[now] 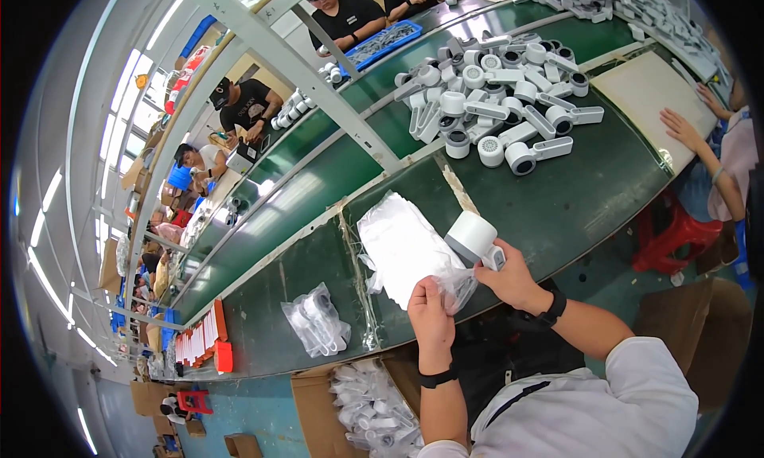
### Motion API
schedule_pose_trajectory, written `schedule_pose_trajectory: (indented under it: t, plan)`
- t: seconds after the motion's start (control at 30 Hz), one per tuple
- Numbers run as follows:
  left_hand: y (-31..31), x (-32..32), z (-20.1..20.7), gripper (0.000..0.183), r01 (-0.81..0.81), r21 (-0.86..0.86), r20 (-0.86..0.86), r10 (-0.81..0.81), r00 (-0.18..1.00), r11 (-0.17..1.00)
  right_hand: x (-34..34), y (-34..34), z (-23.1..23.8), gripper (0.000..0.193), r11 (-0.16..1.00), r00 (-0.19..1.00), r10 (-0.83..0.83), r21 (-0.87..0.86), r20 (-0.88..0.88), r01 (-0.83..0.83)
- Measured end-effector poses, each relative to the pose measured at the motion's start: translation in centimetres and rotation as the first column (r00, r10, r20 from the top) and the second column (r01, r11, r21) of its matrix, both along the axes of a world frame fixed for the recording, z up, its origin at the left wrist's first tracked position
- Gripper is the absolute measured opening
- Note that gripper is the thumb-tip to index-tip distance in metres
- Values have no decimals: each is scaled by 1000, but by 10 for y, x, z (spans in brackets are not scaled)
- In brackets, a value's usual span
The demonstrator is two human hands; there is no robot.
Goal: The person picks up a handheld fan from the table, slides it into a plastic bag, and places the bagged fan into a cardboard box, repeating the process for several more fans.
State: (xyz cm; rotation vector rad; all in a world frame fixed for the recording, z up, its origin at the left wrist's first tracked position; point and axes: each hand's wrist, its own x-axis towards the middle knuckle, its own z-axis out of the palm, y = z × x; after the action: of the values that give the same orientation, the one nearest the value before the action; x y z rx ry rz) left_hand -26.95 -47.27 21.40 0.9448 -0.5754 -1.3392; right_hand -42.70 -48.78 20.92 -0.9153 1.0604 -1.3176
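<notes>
My right hand (513,279) grips a white-and-grey handheld device (474,233) by its short handle, with the round head pointing up and away from me. My left hand (432,315) is closed in a pinch on the edge of a clear plastic bag (457,291), just below and left of the device. The bag's mouth lies close to the handle; whether the handle is inside it I cannot tell. Beside both hands, a stack of thin white plastic bags (400,243) lies on the green bench (306,259). Farther left rests a bagged device (317,321).
A large heap of similar devices (497,100) covers the bench ahead. Below the front edge, a cardboard box (314,406) holds several bagged devices. Orange trays (223,354) stand at far left. A metal frame (318,84) crosses overhead. A co-worker's hands (683,128) are at right.
</notes>
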Motion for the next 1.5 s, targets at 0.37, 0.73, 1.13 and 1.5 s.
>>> schedule_pose_trajectory:
  t: [0.37,0.73,1.13,1.5]
  plan:
    - [2,-9,16,22,-82,-59,436,100,894,995,-67,23,25,63,812,802,538,-95,-261,-575]
    - [1,10,26,14,248,-85,528,-168,833,965,-58,5,38,84,455,388,888,347,-248,-820]
    - [5,6,39,10,209,-379,830,231,507,902,-24,25,20,59,683,749,661,380,42,-624]
    - [24,-30,23,5,394,-371,867,162,471,841,7,23,-4,49,941,891,194,181,410,-287]
